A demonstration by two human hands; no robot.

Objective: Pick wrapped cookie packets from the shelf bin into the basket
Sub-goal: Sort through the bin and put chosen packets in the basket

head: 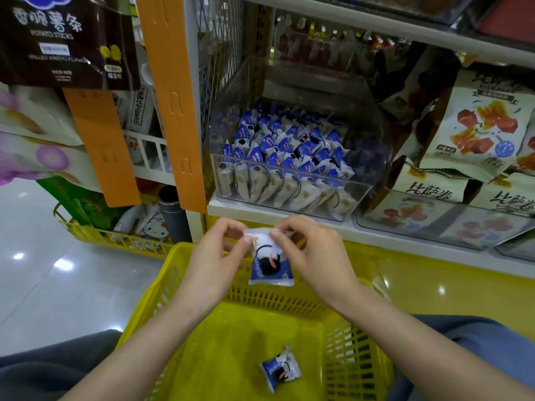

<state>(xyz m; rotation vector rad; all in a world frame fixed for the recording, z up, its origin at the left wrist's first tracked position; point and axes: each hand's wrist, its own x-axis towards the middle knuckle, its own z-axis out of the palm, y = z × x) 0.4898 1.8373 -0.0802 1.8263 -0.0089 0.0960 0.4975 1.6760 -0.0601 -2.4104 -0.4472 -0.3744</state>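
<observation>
Clear shelf bin [373, 169]: packed with blue-and-white cookie packets [278, 157], standing in leaning rows. Held packet [270, 264] hangs upright over the far rim of the yellow basket [162, 286], its top seal pinched by the left hand [214, 256] and right hand [315, 253]. Loose packet [279, 369] lies tilted on the basket floor.

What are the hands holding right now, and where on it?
One cookie packet, pinched along its top sealed edge: the left hand at the left corner, the right hand at the right.
</observation>
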